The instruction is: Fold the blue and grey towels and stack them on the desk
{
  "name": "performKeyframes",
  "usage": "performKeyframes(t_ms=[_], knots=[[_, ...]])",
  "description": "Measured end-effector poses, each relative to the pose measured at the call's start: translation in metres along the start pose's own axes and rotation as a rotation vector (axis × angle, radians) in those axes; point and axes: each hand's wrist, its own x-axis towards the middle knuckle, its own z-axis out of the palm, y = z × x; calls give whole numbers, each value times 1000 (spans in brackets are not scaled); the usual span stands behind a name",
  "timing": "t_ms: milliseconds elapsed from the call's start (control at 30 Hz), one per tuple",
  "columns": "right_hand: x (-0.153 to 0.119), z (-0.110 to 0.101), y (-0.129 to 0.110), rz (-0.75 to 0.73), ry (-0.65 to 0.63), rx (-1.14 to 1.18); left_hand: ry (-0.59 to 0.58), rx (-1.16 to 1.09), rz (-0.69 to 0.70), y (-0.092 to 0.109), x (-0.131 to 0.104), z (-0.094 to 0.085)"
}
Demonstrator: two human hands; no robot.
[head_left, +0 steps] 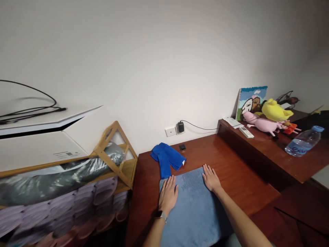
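From the head view, here is the scene: a soft-looking, grey-blue rectangular cloth (191,209) lies spread on a glossy reddish-brown wooden desk (239,171), running toward the bottom of the frame, and both bare hands are down on it. The danger, as it looks here, is a ruck: uneven pressure from the two palms could drag one side of the fabric and pucker the middle. A slide looks possible too, because the wood seems smooth and nothing visible but the hands pins the cloth. And watch that far left corner! A crumpled bright-blue cloth (166,158) sits right against it, touching or very nearly, so a forward shove could bunch the two together; whether one overlaps the other is hard to tell. Now the grip, and there is no pinch at all: the left hand (168,195), a dark-faced wristwatch (160,215) just behind it, lies palm down along the left edge, fingers extended and slightly apart, clasping nothing. The right hand (211,178) matches it at the far right corner, flat, fingers stretched out toward the wall (154,68), resting on the fabric's edge without gathering any of it.
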Motion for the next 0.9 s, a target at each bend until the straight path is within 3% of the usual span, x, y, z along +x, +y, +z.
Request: performKeyframes(t_ms=[267,467,567,767,833,900], knots=[[-38,6,26,-105,32,70,19,25,19,-3,4,1],[-41,-4,22,-108,37,111,21,75,37,3,9,4],[-41,-6,21,-112,43,129,36,64,35,42,26,14],[-38,3,26,-153,62,137,-52,-78,136,172,72,41],[-36,6,27,-167,78,134,-75,-106,170,189,77,47],[-36,7,27,-148,84,132,-82,-94,163,177,73,47]])
